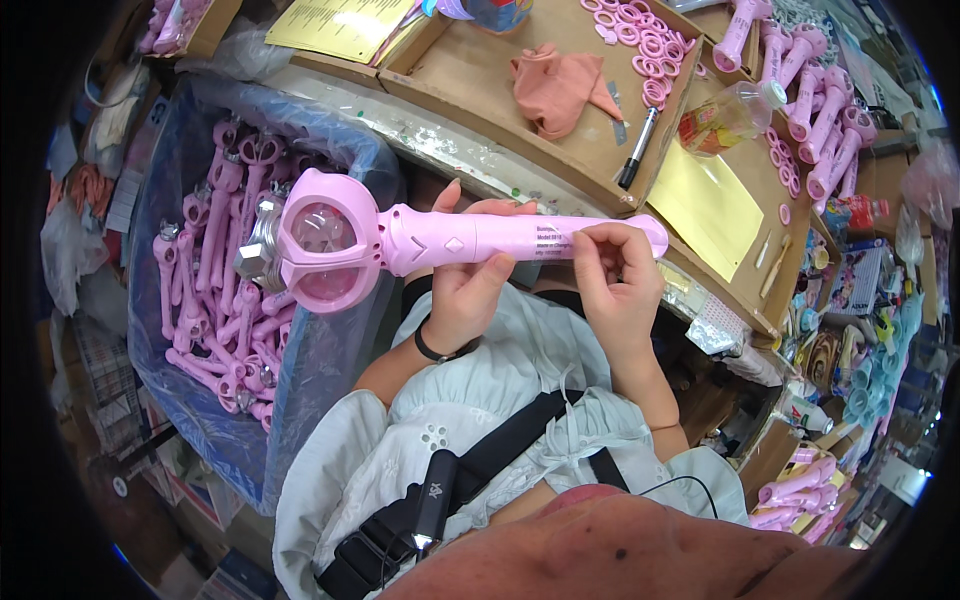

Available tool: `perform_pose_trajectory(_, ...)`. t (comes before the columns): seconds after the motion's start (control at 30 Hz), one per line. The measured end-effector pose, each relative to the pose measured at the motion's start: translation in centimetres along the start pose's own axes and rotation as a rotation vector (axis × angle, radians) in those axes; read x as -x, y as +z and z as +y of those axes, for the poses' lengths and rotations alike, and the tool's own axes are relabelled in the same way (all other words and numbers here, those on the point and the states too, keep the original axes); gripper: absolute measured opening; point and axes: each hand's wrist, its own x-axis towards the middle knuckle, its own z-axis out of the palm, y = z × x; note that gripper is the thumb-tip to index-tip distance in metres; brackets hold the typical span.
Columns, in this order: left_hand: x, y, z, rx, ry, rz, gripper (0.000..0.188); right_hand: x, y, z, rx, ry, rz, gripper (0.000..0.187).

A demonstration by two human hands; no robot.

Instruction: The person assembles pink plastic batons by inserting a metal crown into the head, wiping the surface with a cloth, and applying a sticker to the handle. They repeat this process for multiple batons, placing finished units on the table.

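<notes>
A pink toy wand lies crosswise in front of me. Its round head with a clear window and a silver faceted tip points left. My left hand is closed round the middle of the shaft, thumb on the near side and fingers behind. Small dark print marks the handle. At the right end of that print, my right hand has its thumb and forefinger closed on the handle. Whether a thin clear film lies under those fingertips is too small to tell.
Left of me, a blue-lined bin holds many similar wands. Cardboard trays ahead carry pink rings, an orange cloth, a black marker, a plastic bottle and yellow paper. More pink wand parts lie at the far right.
</notes>
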Motion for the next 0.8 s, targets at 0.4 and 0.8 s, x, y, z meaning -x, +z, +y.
perform_pose_trajectory(0.4,-1.5,-1.2,3.0,-0.155,0.059,-0.033,0.078,-0.4,-3.7,0.4,0.459,0.101,0.033,0.053)
perform_pose_trajectory(0.8,-6.4,1.3,2.9,-0.370,-0.037,-0.062,0.064,2.1,2.0,3.2,-0.087,0.122,-0.339,0.051)
